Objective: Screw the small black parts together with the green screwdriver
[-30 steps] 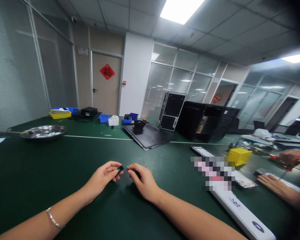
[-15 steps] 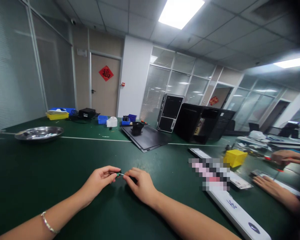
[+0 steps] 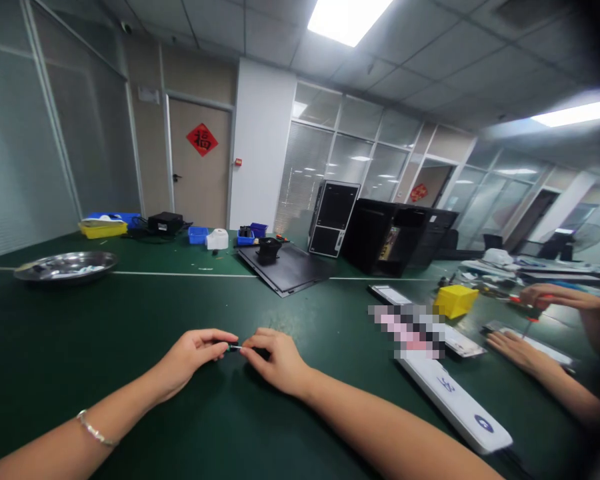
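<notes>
Right, look at this: the left hand [image 3: 193, 360] is pinched nearly shut on a tiny dark component [image 3: 231, 347] with a thin metal pin, and the right hand [image 3: 275, 362] comes in from the other side, closed in a pinch against that same piece. The component sits right between the two hands, low over the green surface [image 3: 105, 333]. Well off to the right, a co-worker's hand [image 3: 560, 298] grips a red-handled screwdriver [image 3: 530, 313], just beside a yellow box [image 3: 455, 301].
</notes>
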### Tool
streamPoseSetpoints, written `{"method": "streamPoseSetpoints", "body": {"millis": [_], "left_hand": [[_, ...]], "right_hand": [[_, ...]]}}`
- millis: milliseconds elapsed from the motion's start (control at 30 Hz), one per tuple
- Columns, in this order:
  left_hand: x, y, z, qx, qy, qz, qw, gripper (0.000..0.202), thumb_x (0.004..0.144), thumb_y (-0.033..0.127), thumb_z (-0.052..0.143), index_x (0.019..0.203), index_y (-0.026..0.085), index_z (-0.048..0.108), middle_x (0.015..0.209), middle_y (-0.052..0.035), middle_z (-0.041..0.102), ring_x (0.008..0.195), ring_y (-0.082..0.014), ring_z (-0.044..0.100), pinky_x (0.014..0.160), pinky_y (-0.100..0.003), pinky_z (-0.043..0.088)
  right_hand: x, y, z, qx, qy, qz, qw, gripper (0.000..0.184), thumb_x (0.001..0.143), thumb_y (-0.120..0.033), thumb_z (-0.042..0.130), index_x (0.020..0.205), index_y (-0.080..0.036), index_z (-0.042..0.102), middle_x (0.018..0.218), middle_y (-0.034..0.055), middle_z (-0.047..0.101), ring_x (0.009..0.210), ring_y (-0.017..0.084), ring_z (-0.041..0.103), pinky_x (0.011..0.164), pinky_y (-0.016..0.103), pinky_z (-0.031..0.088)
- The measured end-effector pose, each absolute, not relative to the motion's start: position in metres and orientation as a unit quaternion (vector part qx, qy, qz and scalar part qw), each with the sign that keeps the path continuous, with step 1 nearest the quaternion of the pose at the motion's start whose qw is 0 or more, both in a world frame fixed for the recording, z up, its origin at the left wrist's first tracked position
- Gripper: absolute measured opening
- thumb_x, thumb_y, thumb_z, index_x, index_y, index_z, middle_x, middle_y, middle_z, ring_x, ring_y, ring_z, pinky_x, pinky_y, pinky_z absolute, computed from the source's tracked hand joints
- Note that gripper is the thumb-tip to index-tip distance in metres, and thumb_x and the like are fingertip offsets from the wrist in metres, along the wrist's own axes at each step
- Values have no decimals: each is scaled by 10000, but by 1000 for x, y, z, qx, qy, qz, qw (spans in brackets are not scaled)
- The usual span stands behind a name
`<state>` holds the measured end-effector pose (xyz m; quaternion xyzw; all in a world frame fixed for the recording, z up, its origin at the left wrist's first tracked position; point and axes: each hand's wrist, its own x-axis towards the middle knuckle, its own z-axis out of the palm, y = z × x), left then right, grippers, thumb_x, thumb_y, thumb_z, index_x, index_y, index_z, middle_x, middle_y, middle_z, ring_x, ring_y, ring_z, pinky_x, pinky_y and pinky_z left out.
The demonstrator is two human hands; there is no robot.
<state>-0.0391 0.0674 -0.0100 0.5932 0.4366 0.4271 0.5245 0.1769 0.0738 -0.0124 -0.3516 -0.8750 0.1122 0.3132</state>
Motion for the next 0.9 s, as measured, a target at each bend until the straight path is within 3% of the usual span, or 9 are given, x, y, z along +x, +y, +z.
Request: {"method": "streamPoseSetpoints", "body": {"millis": [667, 900], "left_hand": [[-35, 67, -11, 590, 423, 469, 503, 274, 716, 330, 772, 928, 156, 774, 730, -32, 703, 673, -171, 572, 667, -283, 433], [-32, 63, -9, 613, 413, 466, 486, 266, 696, 331, 788, 894, 156, 753, 900, -86, 754, 872, -247, 667, 818, -343, 491]], "right_hand": [[174, 76, -14, -379, -856, 106, 336, 224, 957, -291, 535, 862, -219, 725, 723, 4, 621, 679, 142, 590, 629, 227, 398], [174, 75, -14, -374, -870, 76, 312, 224, 958, -285, 525, 856, -221, 714, 743, 12, 621, 703, 152, 599, 637, 235, 399]]}}
